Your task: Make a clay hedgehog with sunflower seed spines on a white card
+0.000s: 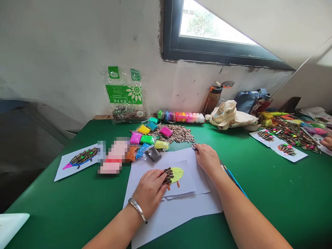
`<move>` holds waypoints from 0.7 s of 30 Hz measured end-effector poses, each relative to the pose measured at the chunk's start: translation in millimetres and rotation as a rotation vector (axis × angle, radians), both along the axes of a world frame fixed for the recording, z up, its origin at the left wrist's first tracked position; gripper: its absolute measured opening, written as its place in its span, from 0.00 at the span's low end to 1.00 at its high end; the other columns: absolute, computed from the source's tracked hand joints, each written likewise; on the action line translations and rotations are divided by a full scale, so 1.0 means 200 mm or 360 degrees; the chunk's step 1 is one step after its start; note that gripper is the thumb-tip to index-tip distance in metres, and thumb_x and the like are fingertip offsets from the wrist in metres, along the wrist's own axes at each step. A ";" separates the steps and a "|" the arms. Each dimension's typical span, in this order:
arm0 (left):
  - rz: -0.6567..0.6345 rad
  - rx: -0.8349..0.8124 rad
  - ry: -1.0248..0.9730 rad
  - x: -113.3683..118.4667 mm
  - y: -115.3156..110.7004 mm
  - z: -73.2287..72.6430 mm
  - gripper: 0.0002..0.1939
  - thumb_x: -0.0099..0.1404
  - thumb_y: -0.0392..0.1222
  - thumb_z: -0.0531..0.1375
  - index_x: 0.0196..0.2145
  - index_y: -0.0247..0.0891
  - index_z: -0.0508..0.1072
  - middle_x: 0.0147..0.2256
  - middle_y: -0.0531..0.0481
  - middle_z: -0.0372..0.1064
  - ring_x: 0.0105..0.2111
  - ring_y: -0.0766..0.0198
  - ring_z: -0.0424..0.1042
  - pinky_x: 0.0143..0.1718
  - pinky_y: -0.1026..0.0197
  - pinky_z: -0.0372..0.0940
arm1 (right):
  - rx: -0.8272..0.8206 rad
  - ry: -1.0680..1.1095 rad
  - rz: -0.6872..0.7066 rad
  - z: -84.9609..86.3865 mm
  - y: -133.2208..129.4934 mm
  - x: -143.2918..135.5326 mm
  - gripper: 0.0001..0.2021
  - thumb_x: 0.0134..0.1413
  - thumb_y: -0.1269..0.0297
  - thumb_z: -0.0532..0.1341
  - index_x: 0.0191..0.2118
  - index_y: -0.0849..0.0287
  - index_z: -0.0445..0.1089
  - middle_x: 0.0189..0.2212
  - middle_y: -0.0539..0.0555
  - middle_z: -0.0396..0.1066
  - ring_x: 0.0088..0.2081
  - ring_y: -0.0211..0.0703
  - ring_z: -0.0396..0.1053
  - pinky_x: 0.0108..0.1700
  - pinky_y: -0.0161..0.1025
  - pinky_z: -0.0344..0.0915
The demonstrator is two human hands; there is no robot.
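Observation:
Spread over the left part of a small picture sheet (185,189), my left hand (151,188) lies with fingers stretched out, a silver bangle at the wrist. The sheet bears a yellow-green clay body (178,174) with small brown feet. Rows of striped sunflower seeds (169,175) cover its left part; my fingers hide what lies further left. My right hand (207,157) is at the upper right edge of the white paper stack (181,211), fingertips closed around a sunflower seed (193,146). Beyond it lies a loose seed pile (178,133).
Wrapped clay packets (147,139) and a blurred pink item (114,157) lie left of the pile. A finished seed picture (80,158) is further left. Behind stand a seed bag (124,98), bottle (212,98) and cloth bag (230,116). Another person's hand (327,142) is at far right.

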State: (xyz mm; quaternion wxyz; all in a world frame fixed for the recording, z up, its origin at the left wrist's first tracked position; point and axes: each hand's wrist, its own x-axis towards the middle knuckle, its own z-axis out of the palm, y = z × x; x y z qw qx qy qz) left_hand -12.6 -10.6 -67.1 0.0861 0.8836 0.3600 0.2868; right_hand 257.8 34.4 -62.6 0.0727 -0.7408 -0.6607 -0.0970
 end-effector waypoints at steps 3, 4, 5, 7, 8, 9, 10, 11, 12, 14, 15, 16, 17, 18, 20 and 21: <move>-0.0009 -0.0003 0.0003 0.00 0.00 0.00 0.14 0.64 0.36 0.55 0.46 0.35 0.71 0.45 0.42 0.71 0.46 0.54 0.68 0.48 0.47 0.67 | 0.0017 0.0013 0.0035 -0.02 0.00 0.01 0.09 0.57 0.72 0.53 0.41 0.58 0.69 0.33 0.56 0.69 0.36 0.44 0.65 0.34 0.37 0.51; -0.0009 -0.0004 0.0002 0.00 0.00 0.00 0.14 0.64 0.36 0.55 0.46 0.35 0.71 0.45 0.42 0.71 0.46 0.54 0.68 0.48 0.47 0.67 | 0.0023 0.0024 0.0048 -0.02 0.00 0.02 0.10 0.57 0.72 0.53 0.42 0.57 0.68 0.33 0.56 0.69 0.37 0.44 0.65 0.35 0.37 0.51; -0.0008 -0.0008 -0.0001 0.00 0.00 0.00 0.14 0.64 0.36 0.55 0.46 0.35 0.71 0.45 0.42 0.70 0.46 0.54 0.68 0.48 0.47 0.67 | 0.0027 0.0038 0.0061 -0.03 0.01 0.02 0.11 0.57 0.73 0.53 0.43 0.57 0.68 0.34 0.55 0.69 0.37 0.44 0.65 0.35 0.37 0.52; -0.0011 -0.0017 -0.0006 0.00 0.00 0.00 0.14 0.64 0.37 0.54 0.47 0.35 0.71 0.46 0.42 0.70 0.46 0.54 0.68 0.48 0.48 0.67 | 0.0034 0.0076 0.0070 -0.03 0.01 0.04 0.13 0.56 0.73 0.53 0.45 0.56 0.68 0.34 0.54 0.69 0.37 0.43 0.65 0.36 0.36 0.53; -0.0012 -0.0024 -0.0006 0.00 0.00 0.00 0.14 0.64 0.37 0.54 0.47 0.35 0.71 0.46 0.42 0.70 0.46 0.55 0.68 0.48 0.48 0.67 | 0.0046 0.0096 0.0057 -0.03 0.01 0.05 0.14 0.56 0.73 0.53 0.46 0.56 0.68 0.34 0.54 0.69 0.37 0.43 0.65 0.36 0.36 0.53; -0.0014 -0.0029 -0.0005 -0.01 0.00 0.00 0.13 0.64 0.37 0.54 0.47 0.35 0.71 0.46 0.42 0.70 0.47 0.55 0.67 0.48 0.49 0.67 | 0.0064 0.0112 0.0025 -0.02 0.01 0.06 0.15 0.56 0.73 0.53 0.47 0.55 0.68 0.34 0.54 0.69 0.37 0.43 0.65 0.36 0.35 0.53; -0.0016 -0.0032 -0.0002 -0.01 0.00 0.00 0.13 0.64 0.37 0.54 0.47 0.35 0.70 0.46 0.42 0.70 0.47 0.55 0.67 0.48 0.49 0.67 | 0.0084 0.0123 -0.0019 -0.02 0.01 0.07 0.15 0.56 0.73 0.53 0.47 0.56 0.68 0.34 0.54 0.69 0.37 0.43 0.65 0.36 0.35 0.54; -0.0017 -0.0034 0.0002 -0.01 0.00 0.00 0.14 0.64 0.36 0.54 0.47 0.35 0.70 0.46 0.42 0.70 0.47 0.55 0.67 0.48 0.48 0.67 | 0.0100 0.0130 -0.0070 -0.02 0.01 0.09 0.15 0.57 0.72 0.52 0.47 0.56 0.68 0.35 0.54 0.69 0.37 0.43 0.65 0.36 0.35 0.54; -0.0018 -0.0034 0.0005 0.00 0.00 0.00 0.14 0.64 0.36 0.54 0.47 0.34 0.71 0.46 0.42 0.70 0.47 0.54 0.67 0.48 0.48 0.67 | 0.0105 0.0133 -0.0121 -0.02 0.01 0.10 0.15 0.57 0.72 0.52 0.47 0.57 0.68 0.35 0.55 0.69 0.37 0.43 0.65 0.37 0.36 0.54; -0.0015 -0.0029 0.0007 0.00 0.00 0.01 0.13 0.64 0.36 0.55 0.46 0.34 0.71 0.45 0.42 0.70 0.46 0.54 0.67 0.48 0.48 0.67 | 0.0075 0.0130 -0.0198 -0.02 0.01 0.12 0.14 0.57 0.72 0.51 0.46 0.58 0.69 0.35 0.56 0.69 0.37 0.44 0.65 0.37 0.36 0.55; -0.0011 -0.0025 0.0006 0.00 0.00 0.01 0.13 0.64 0.36 0.55 0.46 0.34 0.71 0.45 0.42 0.70 0.46 0.54 0.68 0.48 0.48 0.67 | 0.0054 0.0121 -0.0223 -0.02 0.01 0.13 0.14 0.57 0.72 0.51 0.45 0.58 0.70 0.35 0.56 0.69 0.37 0.45 0.65 0.37 0.37 0.55; -0.0006 -0.0022 0.0004 0.00 0.00 0.01 0.14 0.64 0.36 0.55 0.46 0.34 0.71 0.45 0.42 0.70 0.46 0.54 0.68 0.47 0.47 0.67 | 0.0044 0.0109 -0.0243 -0.03 0.02 0.13 0.14 0.57 0.72 0.51 0.44 0.58 0.70 0.35 0.57 0.69 0.38 0.46 0.64 0.37 0.37 0.55; -0.0002 -0.0019 0.0000 0.00 0.00 0.01 0.14 0.64 0.36 0.55 0.46 0.35 0.71 0.45 0.42 0.70 0.46 0.54 0.68 0.47 0.47 0.67 | 0.0050 0.0095 -0.0260 -0.03 0.02 0.12 0.14 0.57 0.72 0.51 0.44 0.57 0.71 0.36 0.57 0.69 0.39 0.47 0.64 0.37 0.37 0.55; 0.0000 -0.0017 -0.0005 0.00 0.00 0.01 0.14 0.64 0.36 0.55 0.46 0.35 0.71 0.45 0.42 0.70 0.46 0.54 0.68 0.47 0.47 0.67 | 0.0070 0.0085 -0.0265 -0.02 0.03 0.11 0.13 0.57 0.72 0.51 0.43 0.57 0.71 0.37 0.58 0.69 0.40 0.47 0.63 0.38 0.38 0.55; -0.0003 -0.0018 -0.0013 0.00 0.00 0.00 0.14 0.63 0.37 0.55 0.46 0.35 0.71 0.45 0.42 0.71 0.46 0.54 0.68 0.47 0.48 0.67 | 0.0121 0.0095 -0.0218 -0.02 0.05 0.08 0.13 0.57 0.70 0.52 0.44 0.58 0.70 0.39 0.58 0.68 0.42 0.48 0.63 0.40 0.38 0.56; -0.0005 -0.0020 -0.0017 0.00 0.00 0.00 0.14 0.63 0.37 0.55 0.46 0.35 0.71 0.45 0.42 0.71 0.46 0.54 0.68 0.47 0.48 0.67 | 0.0132 0.0112 -0.0176 -0.01 0.07 0.06 0.12 0.58 0.69 0.52 0.45 0.58 0.69 0.40 0.58 0.67 0.43 0.47 0.63 0.41 0.37 0.56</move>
